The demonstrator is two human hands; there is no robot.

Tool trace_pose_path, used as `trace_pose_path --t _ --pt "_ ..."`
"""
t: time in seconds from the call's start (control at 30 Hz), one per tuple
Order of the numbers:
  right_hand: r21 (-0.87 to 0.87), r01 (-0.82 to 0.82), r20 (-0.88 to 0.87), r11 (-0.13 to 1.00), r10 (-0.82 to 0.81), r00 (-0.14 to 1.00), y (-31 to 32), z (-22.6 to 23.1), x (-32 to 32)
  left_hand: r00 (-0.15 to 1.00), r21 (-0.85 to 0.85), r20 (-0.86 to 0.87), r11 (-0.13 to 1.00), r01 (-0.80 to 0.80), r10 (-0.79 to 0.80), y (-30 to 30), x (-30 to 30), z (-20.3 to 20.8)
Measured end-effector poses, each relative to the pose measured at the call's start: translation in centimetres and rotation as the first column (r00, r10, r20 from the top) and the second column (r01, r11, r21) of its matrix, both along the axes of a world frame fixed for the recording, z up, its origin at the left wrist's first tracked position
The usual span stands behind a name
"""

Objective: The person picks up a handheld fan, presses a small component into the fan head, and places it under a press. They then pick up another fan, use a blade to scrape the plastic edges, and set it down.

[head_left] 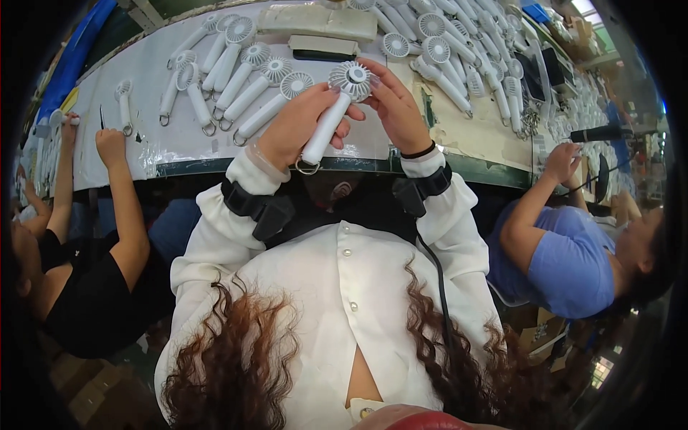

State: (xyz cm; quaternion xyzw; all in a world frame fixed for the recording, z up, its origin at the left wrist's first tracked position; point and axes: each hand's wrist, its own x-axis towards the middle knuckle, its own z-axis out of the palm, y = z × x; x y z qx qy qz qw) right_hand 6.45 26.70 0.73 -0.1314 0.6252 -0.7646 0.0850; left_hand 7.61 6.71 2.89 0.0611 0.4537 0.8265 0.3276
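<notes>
A white handheld fan (329, 127) is held up over the table's near edge, its round slatted head pointing away and its handle slanting down to the left. A metal ring hangs from the handle's end. My left hand (301, 123) is closed round the handle just below the head. At the head's right side, my right hand (395, 107) grips the rim with its fingers. A dark round hub shows at the middle of the head. Beside my left hand lies another white fan (276, 106), ring end toward me.
Many white fans cover the white table (93, 161), in a group at left and a dense pile (459, 43) at right. A long pale block (317, 21) lies ahead. Co-workers sit on both sides; the right one's hand (562, 161) is near a black-handled tool (600, 134).
</notes>
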Motion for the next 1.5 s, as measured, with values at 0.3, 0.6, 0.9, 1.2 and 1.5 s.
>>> trace_pose_path --t 0.3,0.6,0.9,1.2,1.5 --pt "0.537 0.271 -0.6 0.799 0.137 0.788 1.8 2.7 -0.6 0.999 -0.043 -0.045 0.999 -0.022 0.02 0.2 0.1 -1.1" --pt "0.574 0.352 -0.712 0.74 0.239 0.66 2.0 3.9 -1.0 0.998 -0.053 -0.06 0.999 -0.012 0.008 -0.1 0.5 -0.9" --pt "0.572 0.494 -0.809 0.655 0.349 0.473 1.5 4.7 -1.1 0.997 -0.064 -0.072 0.998 0.013 -0.017 -0.4 0.3 -0.8" --pt "0.495 0.544 -0.868 0.678 0.351 0.352 1.2 4.9 -1.3 0.996 -0.06 -0.078 0.998 0.029 -0.033 -0.4 0.1 -0.2" --pt "0.463 0.566 -0.886 0.683 0.369 0.28 1.2 4.8 -1.4 0.995 -0.036 -0.093 0.998 0.044 -0.047 -0.7 0.0 -0.2"
